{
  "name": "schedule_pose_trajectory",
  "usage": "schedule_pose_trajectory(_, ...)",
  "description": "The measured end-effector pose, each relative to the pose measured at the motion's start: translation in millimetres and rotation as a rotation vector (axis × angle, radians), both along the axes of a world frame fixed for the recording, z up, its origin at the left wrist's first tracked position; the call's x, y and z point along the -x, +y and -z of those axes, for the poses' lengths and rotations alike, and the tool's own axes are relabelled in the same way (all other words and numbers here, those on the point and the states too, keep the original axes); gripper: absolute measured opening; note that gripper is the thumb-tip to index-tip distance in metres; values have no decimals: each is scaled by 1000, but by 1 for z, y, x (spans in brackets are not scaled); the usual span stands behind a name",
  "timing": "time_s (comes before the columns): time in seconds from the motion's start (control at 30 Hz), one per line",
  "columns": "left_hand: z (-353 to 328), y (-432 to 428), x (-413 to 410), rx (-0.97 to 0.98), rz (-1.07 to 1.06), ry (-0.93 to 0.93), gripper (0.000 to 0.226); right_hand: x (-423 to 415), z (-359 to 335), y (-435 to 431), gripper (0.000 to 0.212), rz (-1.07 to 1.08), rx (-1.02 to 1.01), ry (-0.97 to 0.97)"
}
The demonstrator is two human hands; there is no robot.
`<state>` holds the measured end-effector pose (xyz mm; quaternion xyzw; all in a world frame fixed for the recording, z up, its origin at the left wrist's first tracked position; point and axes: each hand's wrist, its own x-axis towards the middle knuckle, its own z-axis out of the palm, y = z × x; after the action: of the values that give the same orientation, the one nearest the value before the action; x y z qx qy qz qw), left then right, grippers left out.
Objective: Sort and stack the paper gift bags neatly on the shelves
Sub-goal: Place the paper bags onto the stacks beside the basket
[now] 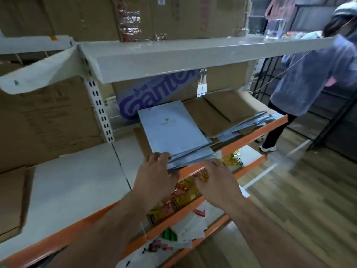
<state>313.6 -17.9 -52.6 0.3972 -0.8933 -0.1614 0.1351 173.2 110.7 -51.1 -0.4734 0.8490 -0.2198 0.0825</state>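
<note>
A stack of flat pale blue paper gift bags [172, 128] lies on the white shelf with an orange front edge [251, 135]. Brown paper bags [228, 107] lie flat behind and to the right of it. My left hand [154, 175] touches the near left corner of the blue stack, with its fingertips on the stack's front edge. My right hand [218, 180] reaches the front edge of the stack from the right, fingers bent over the orange shelf lip. Whether either hand grips a bag is hidden.
Cardboard boxes [48, 117] fill the shelf bay on the left and the top shelf. A white shelf board [73, 182] lies bare at left. Lower shelves hold yellow and red packets [185, 192]. A person in a blue hoodie [313, 78] stands at right on the wooden floor.
</note>
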Motion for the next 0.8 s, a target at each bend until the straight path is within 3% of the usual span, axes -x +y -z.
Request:
schedule_pose_trajectory(0.23,2,-73,64,-173,-187,56,76,78,-11,-51,52,54,4,-9)
schedule_pose_trajectory(0.43,13,-108,70,-289,-318,106,84,107,-3,-98,56,42,-75,-278)
schedule_pose_trajectory(0.57,11,-115,75,-335,-424,207,88,123,-8,-113,42,54,51,-381)
schedule_pose_trajectory(0.67,8,-114,87,-344,-541,375,77,144,-6,-123,24,4,124,-454)
schedule_pose_trajectory(0.8,3,-108,106,-448,-711,746,29,179,-7,-132,6,-30,187,-559)
